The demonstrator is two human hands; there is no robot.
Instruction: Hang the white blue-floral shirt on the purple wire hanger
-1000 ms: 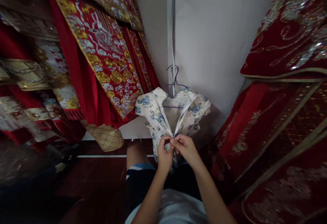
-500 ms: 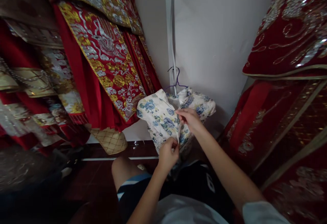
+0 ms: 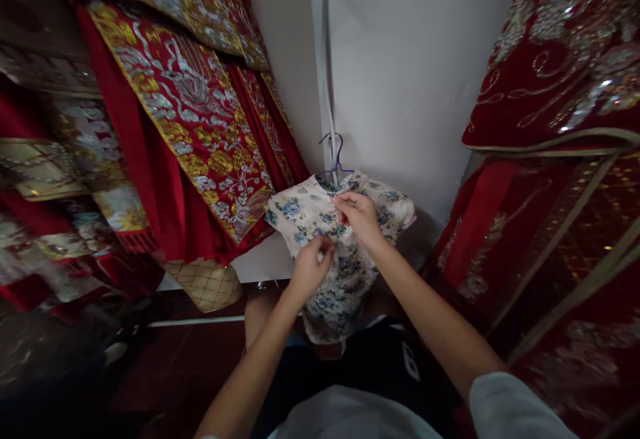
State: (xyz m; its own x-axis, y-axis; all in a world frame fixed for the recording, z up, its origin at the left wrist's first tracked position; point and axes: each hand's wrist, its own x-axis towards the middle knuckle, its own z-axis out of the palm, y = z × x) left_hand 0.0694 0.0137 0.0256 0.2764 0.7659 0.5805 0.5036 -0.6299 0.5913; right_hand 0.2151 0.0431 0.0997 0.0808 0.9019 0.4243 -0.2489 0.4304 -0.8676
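A short-sleeved white shirt with blue flowers (image 3: 345, 285) hangs in front of me on a purple hanger (image 3: 339, 157). At the top of its front opening, just below the neckline, my right hand (image 3: 357, 215) is closed in a pinch on the shirt's edge. Lower down and to the left, my left hand (image 3: 314, 267) is in front of the shirt with its fingers curled together. Whether those fingers grip any cloth cannot be made out. The shirt's two front edges meet along the middle, partly hidden by my hands.
Red embroidered garments with gold and silver work (image 3: 200, 99) hang at the left. More red sequinned garments (image 3: 540, 92) hang close on the right. A pale strap (image 3: 325, 59) runs down the white wall (image 3: 410, 45) to the hanger. My legs are beneath the shirt.
My right hand has moved up the shirt front to the neckline. My left hand has come away from the lower edge, upward and left. The shirt front now hangs flatter and more closed.
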